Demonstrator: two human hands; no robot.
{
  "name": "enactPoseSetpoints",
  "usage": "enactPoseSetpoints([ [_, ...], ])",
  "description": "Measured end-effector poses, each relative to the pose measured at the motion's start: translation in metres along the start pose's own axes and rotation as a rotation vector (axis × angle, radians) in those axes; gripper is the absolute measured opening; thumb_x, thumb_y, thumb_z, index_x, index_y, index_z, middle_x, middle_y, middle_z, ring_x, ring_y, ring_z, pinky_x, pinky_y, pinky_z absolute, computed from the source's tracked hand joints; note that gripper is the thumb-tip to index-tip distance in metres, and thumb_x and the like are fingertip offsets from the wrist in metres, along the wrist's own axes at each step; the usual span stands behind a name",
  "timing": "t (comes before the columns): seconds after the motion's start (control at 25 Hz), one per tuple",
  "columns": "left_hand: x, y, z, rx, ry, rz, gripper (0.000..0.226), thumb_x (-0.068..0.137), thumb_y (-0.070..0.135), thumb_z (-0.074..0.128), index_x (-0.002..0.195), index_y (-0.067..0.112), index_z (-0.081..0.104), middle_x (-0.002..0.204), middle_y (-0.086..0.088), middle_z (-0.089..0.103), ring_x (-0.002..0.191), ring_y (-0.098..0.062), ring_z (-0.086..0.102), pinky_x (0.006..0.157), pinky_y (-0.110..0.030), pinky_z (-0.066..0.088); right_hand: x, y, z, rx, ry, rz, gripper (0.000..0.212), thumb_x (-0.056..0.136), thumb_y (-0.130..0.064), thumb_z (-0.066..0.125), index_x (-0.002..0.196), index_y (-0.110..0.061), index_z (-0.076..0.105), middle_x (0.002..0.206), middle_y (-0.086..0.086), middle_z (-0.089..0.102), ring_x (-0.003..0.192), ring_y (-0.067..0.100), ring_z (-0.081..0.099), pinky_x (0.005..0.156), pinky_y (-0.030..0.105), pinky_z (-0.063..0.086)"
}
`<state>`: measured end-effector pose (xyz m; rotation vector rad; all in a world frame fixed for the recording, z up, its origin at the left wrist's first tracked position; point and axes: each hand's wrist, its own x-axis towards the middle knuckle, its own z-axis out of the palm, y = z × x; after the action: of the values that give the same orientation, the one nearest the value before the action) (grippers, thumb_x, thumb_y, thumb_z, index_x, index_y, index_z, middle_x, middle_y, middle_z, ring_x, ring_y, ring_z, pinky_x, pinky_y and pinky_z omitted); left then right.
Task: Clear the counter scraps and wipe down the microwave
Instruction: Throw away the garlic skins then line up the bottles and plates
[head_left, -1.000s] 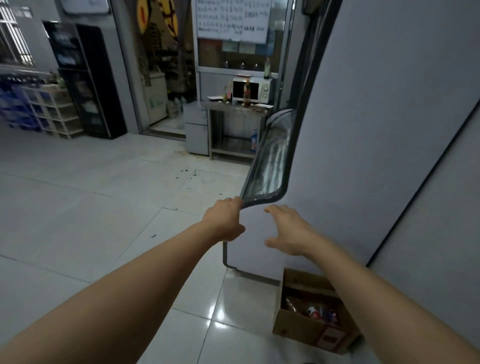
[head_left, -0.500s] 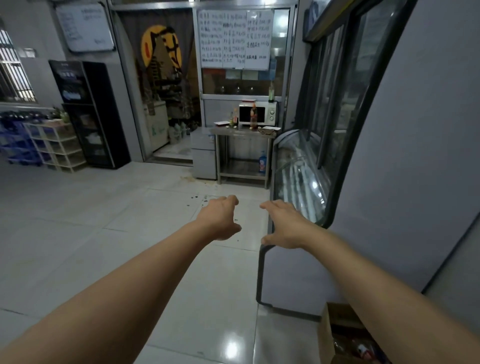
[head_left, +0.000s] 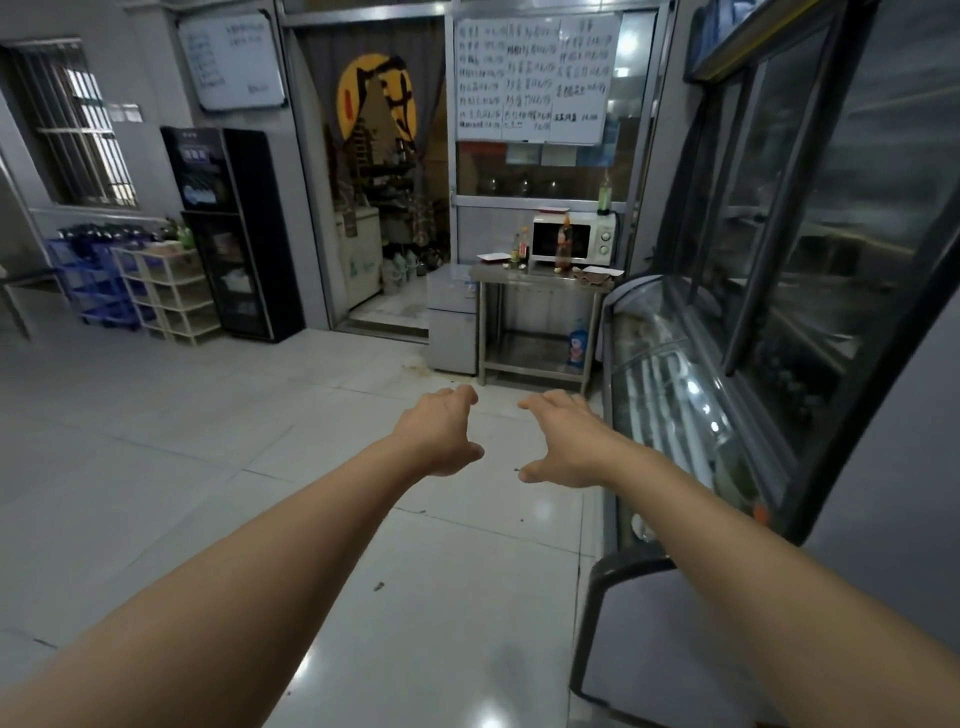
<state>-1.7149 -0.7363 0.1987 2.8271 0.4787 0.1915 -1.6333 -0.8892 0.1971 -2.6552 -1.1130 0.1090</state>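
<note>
Two empty, loosely spread hands, left hand (head_left: 441, 434), right hand (head_left: 563, 441), over glossy tiled floor (head_left: 208, 467), microwave (head_left: 574, 240) on distant steel counter (head_left: 540, 274)

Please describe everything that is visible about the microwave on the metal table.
The microwave is a white box with a dark glass door and two round knobs on its right panel. Its door is closed. It stands upright at the back of the steel table, against the wall. A bottle stands in front of its door, and a flat red-and-white thing lies on top. No hand touches it.
</note>
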Motion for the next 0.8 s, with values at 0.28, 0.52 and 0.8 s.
enactPoseSetpoints([
  [0.28, 0.133, -0.027, -0.013, 0.001, 0.021, -0.023, 0.066, 0.081, 0.029, 0.069, 0.137, 0.018, 0.037, 0.138, -0.007, 0.048, 0.123, -0.027, 0.047, 0.101, -0.042, 0.043, 0.146, 0.027, -0.013, 0.012, 0.004, -0.018, 0.092, 0.072, -0.041, 0.075, 0.145, -0.027, 0.021, 0.149, 0.001, 0.025, 0.137, 0.024, 0.021, 0.108, 0.043, 0.030],
  [0.52, 0.237, -0.069, -0.010, 0.008, 0.009, -0.009, 0.067, 0.082, 0.030, 0.069, 0.138, 0.018, 0.035, 0.140, -0.007, 0.047, 0.126, -0.027, 0.044, 0.103, -0.043, 0.041, 0.257, 0.036, -0.007, -0.011, 0.009, -0.018, 0.094, 0.071, -0.042, 0.076, 0.146, -0.027, 0.021, 0.151, 0.001, 0.024, 0.141, 0.026, 0.017, 0.111, 0.044, 0.026],
  [0.8, 0.393, -0.136, -0.019, -0.011, 0.002, 0.087, 0.067, 0.082, 0.030, 0.069, 0.139, 0.017, 0.035, 0.140, -0.006, 0.048, 0.126, -0.026, 0.046, 0.101, -0.040, 0.043, 0.407, 0.039, -0.007, -0.019, 0.006, 0.054, 0.089, 0.073, -0.042, 0.075, 0.144, -0.025, 0.024, 0.149, 0.004, 0.026, 0.138, 0.028, 0.020, 0.109, 0.044, 0.029],
])
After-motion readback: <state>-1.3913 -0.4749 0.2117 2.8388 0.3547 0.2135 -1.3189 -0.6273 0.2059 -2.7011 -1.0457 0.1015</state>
